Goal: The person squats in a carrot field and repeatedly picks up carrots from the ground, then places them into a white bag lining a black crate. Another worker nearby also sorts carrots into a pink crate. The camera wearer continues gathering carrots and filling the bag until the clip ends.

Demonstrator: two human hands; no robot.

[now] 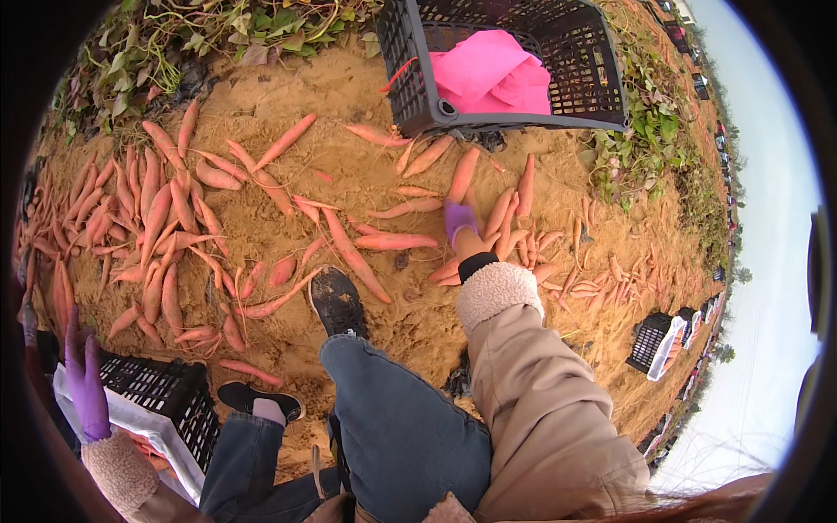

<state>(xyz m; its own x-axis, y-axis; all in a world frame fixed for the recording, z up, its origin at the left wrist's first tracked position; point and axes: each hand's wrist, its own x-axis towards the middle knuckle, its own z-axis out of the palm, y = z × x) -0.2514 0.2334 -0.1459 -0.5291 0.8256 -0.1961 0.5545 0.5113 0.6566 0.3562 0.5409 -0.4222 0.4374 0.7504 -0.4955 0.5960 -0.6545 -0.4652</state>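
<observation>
Sweet potatoes (pixel 157 222) lie in loose heaps and singly on the sandy soil. My right hand (pixel 460 219), in a purple glove, is stretched out among them, at the lower end of one sweet potato (pixel 463 175); whether its fingers grip it is unclear. At the lower left my left hand (pixel 86 386), also purple-gloved, is raised over a black plastic crate (pixel 160 392) with a white liner (pixel 147 413); its fingers are apart and nothing shows in them. Sweet potatoes lie inside that crate.
Another black plastic crate (pixel 435 114) holding pink cloth or sheeting (pixel 494 72) stands at the top. Leafy vines (pixel 261 29) lie along the upper edge. Smaller sweet potatoes (pixel 598 284) are spread to the right, with a lined crate (pixel 650 337) beyond. My shoes (pixel 339 301) rest on the soil.
</observation>
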